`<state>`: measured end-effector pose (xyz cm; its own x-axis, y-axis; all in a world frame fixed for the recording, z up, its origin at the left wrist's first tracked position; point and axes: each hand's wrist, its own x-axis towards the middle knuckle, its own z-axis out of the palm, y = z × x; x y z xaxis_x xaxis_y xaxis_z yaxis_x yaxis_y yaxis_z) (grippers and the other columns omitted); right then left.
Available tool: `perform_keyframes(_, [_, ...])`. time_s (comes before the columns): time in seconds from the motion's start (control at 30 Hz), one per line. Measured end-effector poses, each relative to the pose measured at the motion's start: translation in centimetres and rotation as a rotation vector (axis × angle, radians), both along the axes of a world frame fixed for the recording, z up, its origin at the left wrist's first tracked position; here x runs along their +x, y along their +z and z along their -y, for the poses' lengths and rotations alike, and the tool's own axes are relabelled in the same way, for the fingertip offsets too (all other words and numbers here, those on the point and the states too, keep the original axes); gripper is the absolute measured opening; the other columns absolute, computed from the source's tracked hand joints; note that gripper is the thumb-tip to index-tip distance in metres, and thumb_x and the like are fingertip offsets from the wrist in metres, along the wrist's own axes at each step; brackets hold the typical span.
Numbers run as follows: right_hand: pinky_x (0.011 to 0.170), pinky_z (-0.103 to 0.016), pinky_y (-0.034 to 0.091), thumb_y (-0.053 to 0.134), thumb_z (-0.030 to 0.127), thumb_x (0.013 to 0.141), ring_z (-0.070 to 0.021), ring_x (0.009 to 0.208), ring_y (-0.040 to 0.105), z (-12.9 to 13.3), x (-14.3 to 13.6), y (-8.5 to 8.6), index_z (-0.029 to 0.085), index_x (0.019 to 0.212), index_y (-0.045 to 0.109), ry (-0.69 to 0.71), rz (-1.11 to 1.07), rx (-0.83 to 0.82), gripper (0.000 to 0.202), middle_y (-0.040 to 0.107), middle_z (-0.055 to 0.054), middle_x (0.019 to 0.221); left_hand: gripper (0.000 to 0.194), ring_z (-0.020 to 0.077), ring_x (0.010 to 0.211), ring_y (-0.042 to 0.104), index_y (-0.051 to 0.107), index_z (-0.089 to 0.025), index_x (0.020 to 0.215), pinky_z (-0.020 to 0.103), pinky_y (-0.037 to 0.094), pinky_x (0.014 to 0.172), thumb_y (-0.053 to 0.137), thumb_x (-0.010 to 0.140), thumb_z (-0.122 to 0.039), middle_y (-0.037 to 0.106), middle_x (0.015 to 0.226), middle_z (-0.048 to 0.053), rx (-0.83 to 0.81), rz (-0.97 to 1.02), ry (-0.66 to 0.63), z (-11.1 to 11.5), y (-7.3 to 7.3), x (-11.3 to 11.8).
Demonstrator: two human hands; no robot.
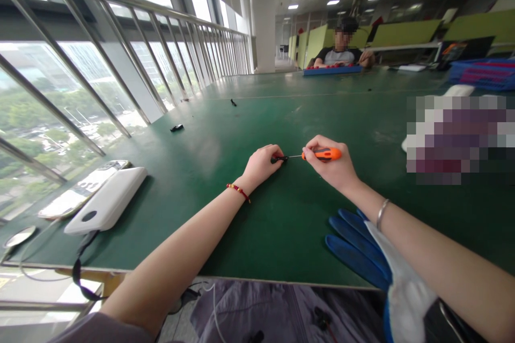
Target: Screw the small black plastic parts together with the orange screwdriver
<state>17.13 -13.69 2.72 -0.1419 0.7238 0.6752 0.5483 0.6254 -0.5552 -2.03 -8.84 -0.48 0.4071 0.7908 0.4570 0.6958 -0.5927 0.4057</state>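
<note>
An orange and black screwdriver (330, 154) is gripped in my right hand (336, 163), its thin metal shaft pointing left. The shaft's tip meets a small black part (280, 159) on the green table. My left hand (263, 163) pinches that part, fingers closed around its left side. What kind of part it is cannot be made out, since the fingers cover some of it. Under my right forearm lies a blue and white work glove (362, 246), hanging partly over the table's near edge.
A white power bank (107, 201) with a cable and a phone (84, 187) lie at left by the metal railing (132, 16). Small black pieces (177, 128) sit farther back. Across the green table (257, 112), a person sits behind a blue tray (332, 71). A blue basket (480, 72) stands right.
</note>
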Motion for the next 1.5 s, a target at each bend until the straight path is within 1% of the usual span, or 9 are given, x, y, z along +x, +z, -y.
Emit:
perform_keyframes(0.37, [0.054, -0.024, 0.039, 0.060, 0.027, 0.075, -0.0110, 0.051, 0.049, -0.2, -0.3, 0.0, 0.021, 0.072, 0.053, -0.023, -0.140, -0.008, 0.009, 0.055, 0.004, 0.059, 0.008, 0.0156, 0.077, 0.061, 0.063, -0.018, 0.080, 0.026, 0.049, 0.069, 0.057, 0.075, -0.017, 0.065, 0.083, 0.002, 0.013, -0.010, -0.029, 0.2, 0.2, 0.4])
perform_keyframes(0.53, [0.054, -0.025, 0.042, 0.064, 0.023, 0.067, -0.0118, 0.053, 0.050, -0.1, -0.4, 0.2, 0.023, 0.093, 0.048, -0.062, -0.263, 0.018, 0.030, 0.050, 0.006, 0.065, 0.009, 0.0148, 0.076, 0.060, 0.063, -0.018, 0.080, 0.025, 0.049, 0.069, 0.057, 0.074, -0.016, 0.065, 0.083, 0.002, 0.006, 0.004, -0.036, 0.1, 0.0, 0.4])
perform_keyframes(0.73, [0.055, -0.024, 0.040, 0.059, 0.033, 0.077, -0.0107, 0.052, 0.049, 0.6, -0.4, 0.7, 0.021, 0.071, 0.054, -0.115, -0.167, 0.015, 0.015, 0.056, 0.003, 0.062, 0.008, 0.0143, 0.074, 0.060, 0.063, -0.018, 0.079, 0.025, 0.049, 0.068, 0.057, 0.074, -0.016, 0.064, 0.082, 0.002, 0.001, 0.013, -0.047, 0.0, 0.0, 0.4])
perform_keyframes(0.9, [0.056, -0.026, 0.044, 0.065, 0.025, 0.067, -0.0126, 0.056, 0.053, 0.5, -0.4, 0.7, 0.022, 0.098, 0.048, -0.082, -0.219, 0.050, 0.036, 0.054, 0.004, 0.069, 0.007, 0.0140, 0.074, 0.060, 0.062, -0.018, 0.079, 0.025, 0.049, 0.068, 0.057, 0.074, -0.016, 0.064, 0.081, 0.001, 0.000, 0.018, -0.052, 0.0, 0.1, 0.4])
perform_keyframes(1.1, [0.054, -0.025, 0.039, 0.061, 0.036, 0.076, -0.0105, 0.048, 0.047, 0.6, -0.1, 1.1, 0.022, 0.072, 0.056, -0.135, -0.155, -0.004, 0.015, 0.054, 0.004, 0.058, 0.008, 0.0145, 0.075, 0.060, 0.062, -0.018, 0.080, 0.025, 0.049, 0.069, 0.057, 0.075, -0.016, 0.065, 0.082, 0.002, -0.006, -0.007, -0.045, -0.1, 0.0, 0.4])
perform_keyframes(1.17, [0.055, -0.025, 0.041, 0.062, 0.029, 0.073, -0.0110, 0.052, 0.051, 0.5, -0.1, 1.1, 0.022, 0.081, 0.056, -0.110, -0.187, 0.029, 0.013, 0.058, 0.003, 0.067, 0.008, 0.0146, 0.075, 0.060, 0.062, -0.018, 0.080, 0.025, 0.049, 0.068, 0.056, 0.075, -0.016, 0.064, 0.082, 0.002, 0.001, -0.012, -0.047, -0.1, -0.1, 0.4])
perform_keyframes(1.3, [0.056, -0.026, 0.042, 0.065, 0.027, 0.068, -0.0130, 0.055, 0.053, 0.7, -0.2, 1.2, 0.022, 0.098, 0.052, -0.121, -0.171, 0.032, 0.033, 0.055, 0.005, 0.067, 0.007, 0.0145, 0.075, 0.060, 0.061, -0.018, 0.079, 0.025, 0.048, 0.067, 0.056, 0.075, -0.016, 0.064, 0.082, 0.001, 0.018, -0.014, -0.055, 0.0, -0.1, 0.4])
perform_keyframes(1.4, [0.056, -0.026, 0.039, 0.063, 0.038, 0.074, -0.0131, 0.050, 0.050, 0.9, -0.3, 1.5, 0.022, 0.080, 0.056, -0.174, -0.103, 0.002, 0.018, 0.051, 0.005, 0.054, 0.006, 0.0143, 0.075, 0.060, 0.060, -0.018, 0.079, 0.025, 0.048, 0.067, 0.056, 0.074, -0.015, 0.063, 0.082, 0.001, 0.024, -0.021, -0.060, 0.0, 0.0, 0.4])
perform_keyframes(1.5, [0.056, -0.026, 0.039, 0.060, 0.039, 0.077, -0.0132, 0.052, 0.051, 1.0, -0.3, 1.6, 0.021, 0.068, 0.057, -0.156, -0.097, -0.006, 0.020, 0.055, 0.002, 0.055, 0.006, 0.0142, 0.074, 0.060, 0.060, -0.018, 0.078, 0.025, 0.048, 0.067, 0.057, 0.074, -0.015, 0.063, 0.082, 0.001, 0.017, -0.028, -0.053, 0.0, 0.0, 0.5])
